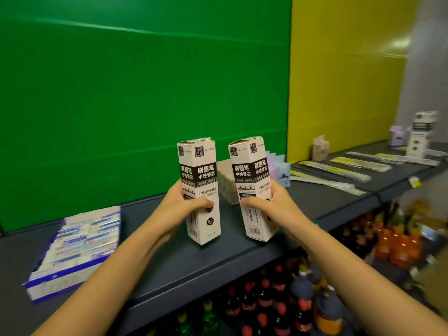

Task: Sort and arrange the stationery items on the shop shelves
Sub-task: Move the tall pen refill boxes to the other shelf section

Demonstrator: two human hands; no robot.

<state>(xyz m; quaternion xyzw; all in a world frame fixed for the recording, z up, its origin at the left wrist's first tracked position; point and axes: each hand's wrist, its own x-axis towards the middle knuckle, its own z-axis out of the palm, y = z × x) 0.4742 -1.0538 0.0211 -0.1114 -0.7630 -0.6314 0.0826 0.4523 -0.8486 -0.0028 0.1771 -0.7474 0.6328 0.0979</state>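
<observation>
Two tall white-and-black refill boxes stand upright near the front edge of the dark grey shelf (150, 258). My left hand (180, 209) is wrapped around the lower half of the left refill box (200, 175). The right refill box (249, 170) is gripped low down by my right hand (276, 207) and leans a little to the left. Both box bottoms touch or nearly touch the shelf. Behind them sit a beige patterned box (228, 183) and a pale purple box (281, 173).
A blue-and-white tray of small erasers (77, 241) lies at the left of the shelf. Long flat packets (334, 170) lie in a row to the right, with small boxes (419, 134) at the far right. Drink bottles (278, 299) fill the shelf below. Green and yellow panels back the shelf.
</observation>
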